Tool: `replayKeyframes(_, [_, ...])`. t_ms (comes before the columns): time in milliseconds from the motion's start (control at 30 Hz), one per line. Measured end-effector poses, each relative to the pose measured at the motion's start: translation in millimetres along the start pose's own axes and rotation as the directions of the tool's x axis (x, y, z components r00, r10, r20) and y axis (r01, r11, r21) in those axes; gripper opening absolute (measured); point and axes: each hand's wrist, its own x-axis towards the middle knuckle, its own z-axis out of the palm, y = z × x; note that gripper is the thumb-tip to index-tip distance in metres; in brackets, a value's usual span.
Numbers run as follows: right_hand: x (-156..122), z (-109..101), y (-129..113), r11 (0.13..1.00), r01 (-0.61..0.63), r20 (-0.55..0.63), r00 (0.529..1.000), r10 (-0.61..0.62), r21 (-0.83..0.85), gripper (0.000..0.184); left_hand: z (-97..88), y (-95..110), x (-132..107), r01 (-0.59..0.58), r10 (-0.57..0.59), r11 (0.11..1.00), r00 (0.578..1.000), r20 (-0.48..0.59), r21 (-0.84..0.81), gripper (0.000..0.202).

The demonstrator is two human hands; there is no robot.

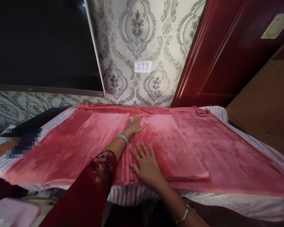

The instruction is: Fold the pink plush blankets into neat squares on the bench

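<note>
A folded piece of pink plush fabric (177,148) lies flat, its two sides meeting along a seam of stacked folds near the middle. Whether it is a garment or a small blanket I cannot tell. My left hand (134,126) rests palm down at the far end of that seam, fingers spread. Nearer to me, my right hand (148,165) lies flat on the right side of the fabric beside the folds, its fingers apart. Neither hand grasps anything. Underneath spreads a larger pink plush cloth (227,157).
A striped cloth (125,195) hangs over the table's front edge. At the back left is a large dark screen (42,44). Patterned wallpaper carries a paper label (143,66) reading 277. To the right stand a red door (210,53) and a brown board (262,104).
</note>
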Motion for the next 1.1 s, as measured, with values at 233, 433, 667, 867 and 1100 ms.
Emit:
replayKeyframes(233, [-1.5,-1.3,-1.2,0.997,-0.005,0.029,1.000,0.007,-0.072,0.059,-19.1,5.3,-6.7,-0.058,0.062,0.997,0.995,0.081,-0.060,0.067])
replayKeyframes(433, [-1.6,4.4,0.3,0.982,0.002,0.027,1.000,0.003,-0.189,0.057,-40.4,-24.1,-60.4,-0.092,0.096,0.992,0.995,0.040,-0.084,0.060])
replayKeyframes(667, [7.8,6.9,-8.0,0.986,0.027,-0.061,0.997,-0.037,-0.165,0.053,-14.0,-71.0,-133.2,0.050,-0.050,0.998,0.999,-0.011,0.036,0.069])
replayKeyframes(867, [17.6,25.6,-29.0,0.966,0.233,-0.069,0.968,-0.241,-0.110,0.057,-11.7,-82.0,-135.6,-0.004,-0.005,0.986,0.999,-0.053,-0.165,0.068])
replayKeyframes(1100, [15.1,44.8,-20.2,0.938,0.305,-0.019,0.950,-0.312,-0.164,0.055,-53.7,-161.3,-186.0,0.301,-0.418,0.868,0.872,-0.255,-0.396,0.043])
